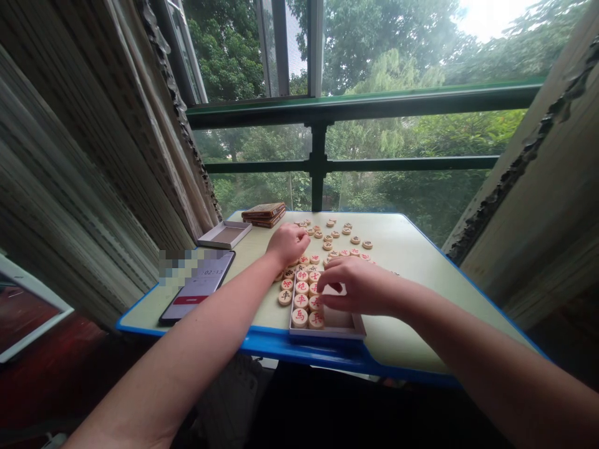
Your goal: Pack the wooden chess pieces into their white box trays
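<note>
While the left hand [289,243] curls, the right hand [349,284] arches loosely over pieces [302,301]; grips unclear.

Pretty sure we're in a home: long striped beige fabric curtains [93,125], a clear glass window [262,140], dark-green metal railing [397,101], leafy green trees [397,43] outside, plus a cream-topped, blue-edged table [416,252].

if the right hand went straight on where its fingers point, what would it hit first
Likely the red pieces in the box, by the right hand's fingertips; whether they already touch is unclear.
</note>
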`<action>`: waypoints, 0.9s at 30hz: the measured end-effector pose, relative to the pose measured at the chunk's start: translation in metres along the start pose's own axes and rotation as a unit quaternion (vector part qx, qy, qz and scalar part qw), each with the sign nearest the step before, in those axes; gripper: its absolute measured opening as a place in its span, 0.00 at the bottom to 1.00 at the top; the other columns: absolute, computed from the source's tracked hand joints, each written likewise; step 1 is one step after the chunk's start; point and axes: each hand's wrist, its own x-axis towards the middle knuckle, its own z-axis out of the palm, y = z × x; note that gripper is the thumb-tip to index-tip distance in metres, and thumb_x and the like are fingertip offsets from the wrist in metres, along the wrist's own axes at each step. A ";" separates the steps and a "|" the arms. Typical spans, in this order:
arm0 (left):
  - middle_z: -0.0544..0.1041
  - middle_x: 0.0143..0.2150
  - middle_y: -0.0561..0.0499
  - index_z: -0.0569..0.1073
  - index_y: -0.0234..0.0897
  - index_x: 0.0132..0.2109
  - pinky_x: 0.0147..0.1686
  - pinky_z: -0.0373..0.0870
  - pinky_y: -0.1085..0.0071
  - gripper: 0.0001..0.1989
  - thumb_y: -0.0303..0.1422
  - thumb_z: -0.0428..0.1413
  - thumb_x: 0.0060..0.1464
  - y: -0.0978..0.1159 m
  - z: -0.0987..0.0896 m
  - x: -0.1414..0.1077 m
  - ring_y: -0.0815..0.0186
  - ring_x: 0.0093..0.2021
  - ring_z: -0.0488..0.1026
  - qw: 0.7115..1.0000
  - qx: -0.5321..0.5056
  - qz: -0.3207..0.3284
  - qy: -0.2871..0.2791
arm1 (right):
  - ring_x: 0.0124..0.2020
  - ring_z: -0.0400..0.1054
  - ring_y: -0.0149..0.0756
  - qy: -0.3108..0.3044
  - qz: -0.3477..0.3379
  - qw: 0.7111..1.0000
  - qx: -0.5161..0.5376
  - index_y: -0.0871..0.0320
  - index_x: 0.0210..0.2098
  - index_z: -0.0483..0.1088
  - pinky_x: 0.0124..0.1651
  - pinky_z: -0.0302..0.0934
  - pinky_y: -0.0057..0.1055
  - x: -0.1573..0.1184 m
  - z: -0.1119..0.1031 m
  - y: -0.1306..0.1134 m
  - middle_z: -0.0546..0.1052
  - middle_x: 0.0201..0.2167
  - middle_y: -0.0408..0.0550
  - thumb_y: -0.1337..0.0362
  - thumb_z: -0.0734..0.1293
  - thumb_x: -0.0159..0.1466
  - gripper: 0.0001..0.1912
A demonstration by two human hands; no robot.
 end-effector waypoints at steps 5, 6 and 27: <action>0.77 0.29 0.49 0.77 0.36 0.26 0.41 0.66 0.68 0.13 0.32 0.49 0.51 0.000 0.000 0.000 0.64 0.34 0.70 1.000 -0.010 0.002 -0.013 | 0.25 0.58 0.28 0.019 0.077 0.996 -0.039 0.60 0.32 0.76 0.29 0.51 0.25 0.002 -0.001 0.015 0.70 0.25 0.45 0.65 0.66 0.56 0.08; 0.77 0.29 0.48 0.77 0.36 0.26 0.41 0.66 0.68 0.13 0.32 0.49 0.51 0.001 -0.001 0.000 0.64 0.34 0.70 1.000 -0.009 0.002 -0.011 | 0.25 0.58 0.28 0.011 0.079 0.996 -0.035 0.60 0.33 0.76 0.29 0.51 0.25 0.002 -0.001 0.017 0.70 0.25 0.45 0.64 0.66 0.56 0.08; 0.79 0.37 0.50 0.78 0.37 0.36 0.43 0.70 0.70 0.13 0.26 0.50 0.47 0.001 -0.003 -0.009 0.65 0.39 0.74 0.991 -0.104 -0.042 -0.076 | 0.43 0.67 0.41 0.069 0.264 0.957 -0.100 0.58 0.42 0.74 0.44 0.61 0.32 0.003 0.008 0.081 0.74 0.43 0.53 0.64 0.60 0.61 0.14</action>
